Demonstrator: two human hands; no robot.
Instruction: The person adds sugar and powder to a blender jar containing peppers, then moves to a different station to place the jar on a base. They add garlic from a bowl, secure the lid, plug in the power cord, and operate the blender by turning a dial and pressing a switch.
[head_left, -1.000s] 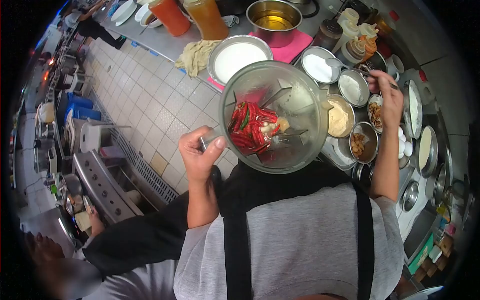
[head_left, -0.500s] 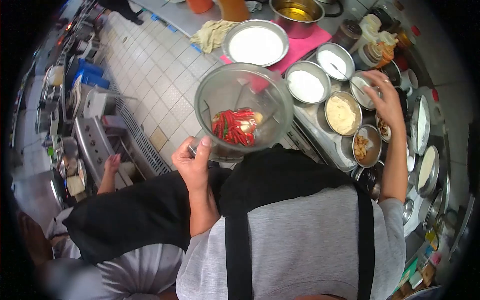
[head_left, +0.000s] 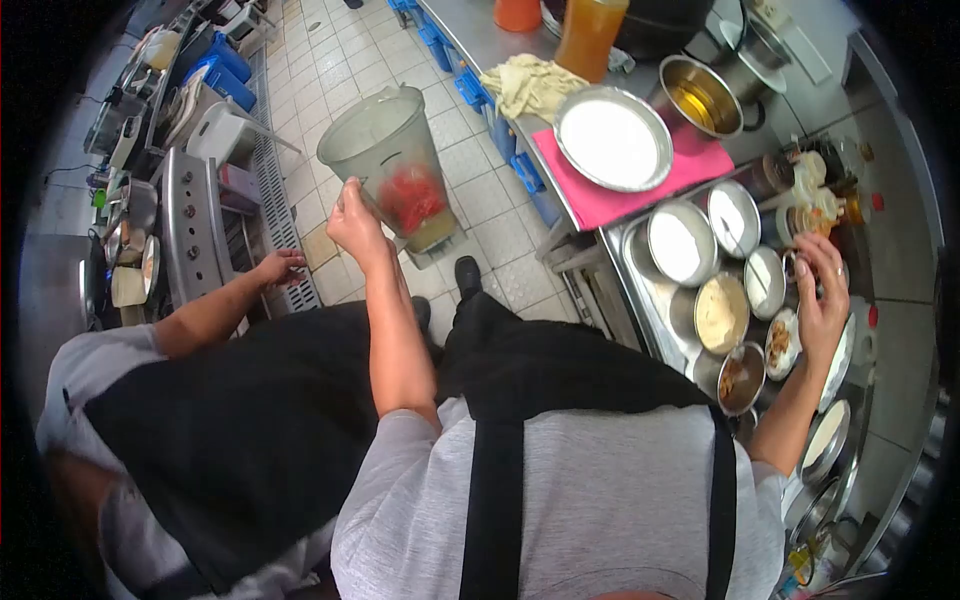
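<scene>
My left hand [head_left: 358, 225] is closed around the handle of a clear blender jug [head_left: 385, 135], held tilted out over the floor. Red chillies [head_left: 412, 198], blurred, show through its lower wall. Over the right side of the counter, my right hand [head_left: 822, 290] has its fingers curled at a small dark container; what they grip is mostly hidden. Beside that hand stand a bowl of white powder with a spoon [head_left: 765, 282] and a dish of brown pieces [head_left: 783, 342]. A bowl of pale yellow powder [head_left: 721, 312] is further left.
A wide bowl of white contents [head_left: 613, 138] and a pot of yellow liquid [head_left: 695, 105] rest on a pink cloth [head_left: 560, 190]. A crumpled cloth [head_left: 530, 85] lies on the counter edge. At my left is a co-worker's hand [head_left: 280, 268], near the stove [head_left: 190, 205].
The blender jug has moved forward and left, away from my body, and now tilts. My right hand has shifted off the white powder bowl to the small container. My view has turned.
</scene>
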